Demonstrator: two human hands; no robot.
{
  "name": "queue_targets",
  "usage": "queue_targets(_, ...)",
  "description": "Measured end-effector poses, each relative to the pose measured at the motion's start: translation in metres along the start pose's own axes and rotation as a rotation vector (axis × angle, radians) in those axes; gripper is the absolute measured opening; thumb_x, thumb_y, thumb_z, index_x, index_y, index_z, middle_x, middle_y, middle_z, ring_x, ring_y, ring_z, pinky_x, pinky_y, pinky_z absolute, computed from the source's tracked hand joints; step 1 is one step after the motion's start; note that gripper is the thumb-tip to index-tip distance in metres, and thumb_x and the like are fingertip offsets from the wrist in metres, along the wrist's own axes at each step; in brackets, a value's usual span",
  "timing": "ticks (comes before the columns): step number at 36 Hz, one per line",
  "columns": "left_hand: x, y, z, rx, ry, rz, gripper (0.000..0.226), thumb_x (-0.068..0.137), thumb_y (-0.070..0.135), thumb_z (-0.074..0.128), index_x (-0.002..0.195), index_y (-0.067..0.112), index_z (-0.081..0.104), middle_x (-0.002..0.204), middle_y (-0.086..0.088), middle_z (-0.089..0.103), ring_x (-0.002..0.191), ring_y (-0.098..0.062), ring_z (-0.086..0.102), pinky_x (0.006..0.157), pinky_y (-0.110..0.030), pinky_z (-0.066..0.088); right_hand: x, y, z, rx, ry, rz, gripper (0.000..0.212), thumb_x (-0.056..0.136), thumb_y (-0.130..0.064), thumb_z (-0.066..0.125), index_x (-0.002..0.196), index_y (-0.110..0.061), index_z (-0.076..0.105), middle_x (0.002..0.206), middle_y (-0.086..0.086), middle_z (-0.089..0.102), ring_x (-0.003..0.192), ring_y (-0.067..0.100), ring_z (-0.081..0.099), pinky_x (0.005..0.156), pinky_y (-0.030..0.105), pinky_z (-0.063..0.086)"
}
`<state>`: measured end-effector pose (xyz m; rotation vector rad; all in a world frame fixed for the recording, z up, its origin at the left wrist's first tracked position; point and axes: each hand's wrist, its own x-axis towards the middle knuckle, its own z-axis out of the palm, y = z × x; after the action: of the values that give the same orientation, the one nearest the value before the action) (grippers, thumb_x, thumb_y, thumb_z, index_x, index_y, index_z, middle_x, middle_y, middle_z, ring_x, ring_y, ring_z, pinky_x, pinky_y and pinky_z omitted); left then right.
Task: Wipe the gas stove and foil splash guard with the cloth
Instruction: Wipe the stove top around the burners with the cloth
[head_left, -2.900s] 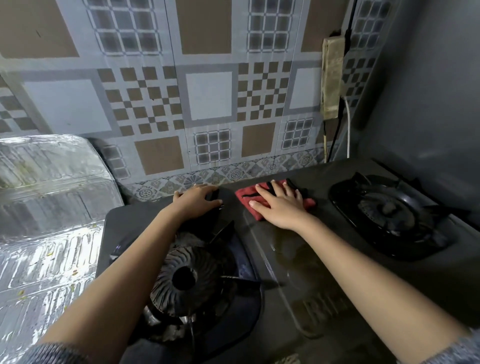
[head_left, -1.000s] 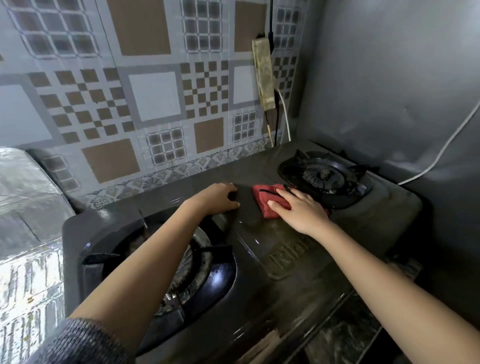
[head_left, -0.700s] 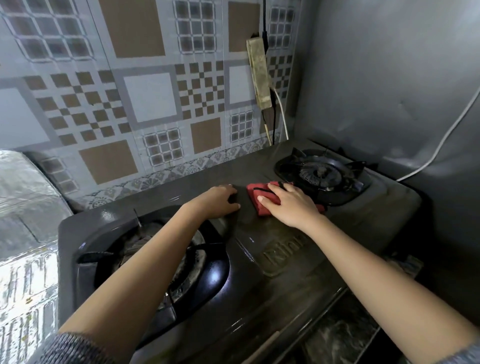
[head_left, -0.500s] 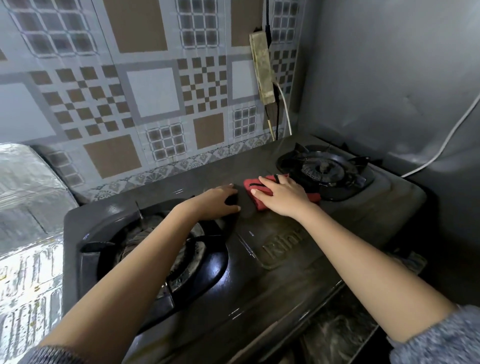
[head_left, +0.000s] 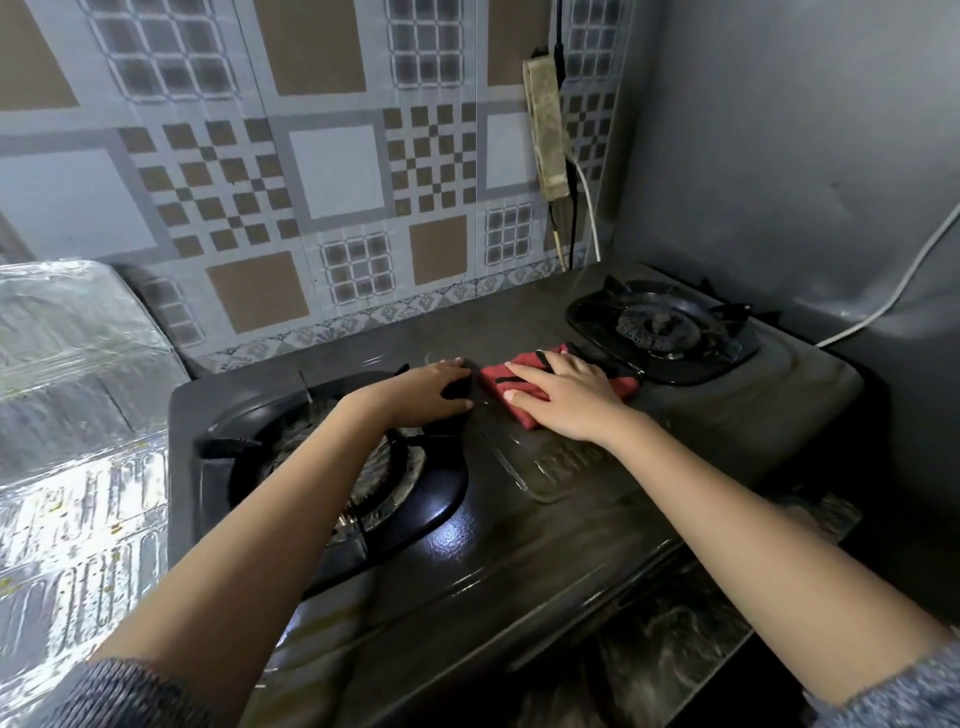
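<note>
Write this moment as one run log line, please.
step: wiping stove top | right hand: flat on red cloth, between burners | left hand: resting on gas stove | foil splash guard: untouched

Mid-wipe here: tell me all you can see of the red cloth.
The red cloth is a folded pad with thin black stripes, soft fabric by its look. It lies flat on the dark gas stove top, between the two burners and nearer the right burner. The right hand presses flat on it, covering its middle. The left hand rests beside it, apart.
</note>
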<state>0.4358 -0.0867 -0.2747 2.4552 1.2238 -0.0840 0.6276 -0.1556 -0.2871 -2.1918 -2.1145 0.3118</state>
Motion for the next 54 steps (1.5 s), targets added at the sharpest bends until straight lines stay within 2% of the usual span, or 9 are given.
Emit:
queue_targets(11, 0.000, -0.001, 0.002, 0.001, 0.012, 0.001, 0.061, 0.093, 0.034, 0.049, 0.146, 0.015, 0.025, 0.157, -0.001, 0.012, 0.144, -0.017, 0.015, 0.116, -0.029, 0.010, -0.015, -0.004, 0.005, 0.000, 0.006, -0.129, 0.051, 0.090, -0.063, 0.028, 0.139, -0.050, 0.023, 0.157, 0.001, 0.012, 0.144, 0.026, 0.005, 0.116, 0.044, 0.006)
queue_targets(29, 0.000, -0.002, 0.005, -0.023, 0.036, -0.009, 0.060, 0.093, 0.033, 0.049, 0.146, 0.016, 0.025, 0.157, 0.000, 0.013, 0.144, -0.018, 0.016, 0.117, -0.031, 0.010, -0.031, -0.001, 0.010, 0.014, -0.003, -0.215, 0.049, 0.090, -0.060, 0.033, 0.138, -0.050, 0.027, 0.157, 0.000, 0.014, 0.145, 0.023, 0.004, 0.117, 0.044, 0.006)
queue_targets(36, 0.002, 0.006, 0.005, -0.016, 0.061, -0.017, 0.059, 0.094, 0.032, 0.048, 0.145, 0.015, 0.027, 0.157, -0.001, 0.015, 0.143, -0.021, 0.020, 0.116, -0.032, 0.013, -0.046, -0.008, 0.011, 0.009, 0.007, -0.340, 0.047, 0.092, -0.053, 0.039, 0.138, -0.045, 0.033, 0.156, -0.001, 0.015, 0.144, 0.020, 0.005, 0.115, 0.039, 0.003)
queue_targets(41, 0.008, 0.014, 0.007, -0.023, 0.106, -0.031, 0.059, 0.092, 0.034, 0.051, 0.144, 0.013, 0.031, 0.156, -0.002, 0.019, 0.141, -0.022, 0.024, 0.114, -0.031, 0.018, -0.054, 0.008, 0.013, 0.016, -0.034, -0.480, 0.050, 0.088, -0.056, 0.045, 0.135, -0.042, 0.040, 0.155, -0.002, 0.020, 0.144, 0.015, 0.007, 0.118, 0.039, 0.006)
queue_targets(44, 0.012, 0.019, 0.007, -0.028, 0.120, -0.030, 0.057, 0.092, 0.032, 0.052, 0.142, 0.012, 0.033, 0.155, -0.005, 0.021, 0.141, -0.023, 0.026, 0.113, -0.030, 0.018, -0.057, 0.029, 0.005, 0.059, -0.059, -0.529, 0.047, 0.087, -0.051, 0.051, 0.133, -0.046, 0.041, 0.154, -0.007, 0.022, 0.143, 0.008, 0.008, 0.117, 0.031, 0.005)
queue_targets(46, 0.015, 0.022, 0.007, -0.027, 0.118, -0.036, 0.058, 0.092, 0.032, 0.052, 0.143, 0.012, 0.033, 0.155, -0.005, 0.022, 0.140, -0.023, 0.026, 0.115, -0.032, 0.018, -0.056, 0.045, 0.001, 0.065, -0.052, -0.525, 0.047, 0.088, -0.051, 0.050, 0.133, -0.050, 0.037, 0.154, -0.009, 0.021, 0.143, 0.005, 0.007, 0.116, 0.029, 0.004)
queue_targets(54, 0.028, 0.034, 0.007, -0.009, 0.114, -0.081, 0.060, 0.090, 0.034, 0.054, 0.143, 0.013, 0.033, 0.154, -0.004, 0.024, 0.139, -0.023, 0.028, 0.116, -0.037, 0.021, -0.014, 0.067, -0.011, 0.008, -0.081, -0.425, 0.050, 0.089, -0.057, 0.041, 0.137, -0.049, 0.029, 0.156, -0.013, 0.012, 0.144, 0.008, 0.002, 0.116, 0.038, 0.005)
